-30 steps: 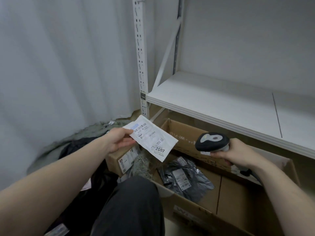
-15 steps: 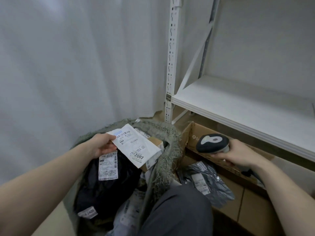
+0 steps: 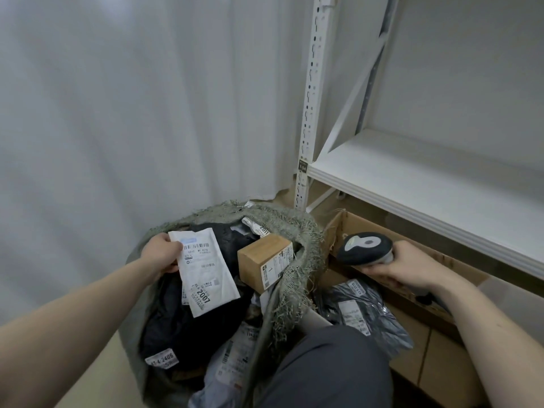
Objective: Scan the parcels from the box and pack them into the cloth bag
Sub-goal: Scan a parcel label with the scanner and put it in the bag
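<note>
Over bag (image 3: pixel 297 231) mouth, lower left: my left hand (image 3: pixel 160 254) pinches parcel (image 3: pixel 206 269) edge; right hand (image 3: pixel 409 267) grips scanner (image 3: pixel 363 248) above box (image 3: pixel 441 340) rim.

The cloth bag (image 3: pixel 297 231) runs off the near edge, its bottom unseen. The cardboard box (image 3: pixel 412 343) is cut by the right edge and partly hidden behind the right hand (image 3: pixel 409 267), whose fingers (image 3: pixel 379 270) cover the scanner (image 3: pixel 365 250) handle. Small print on the white parcel (image 3: pixel 206 269) is unreadable.
</note>
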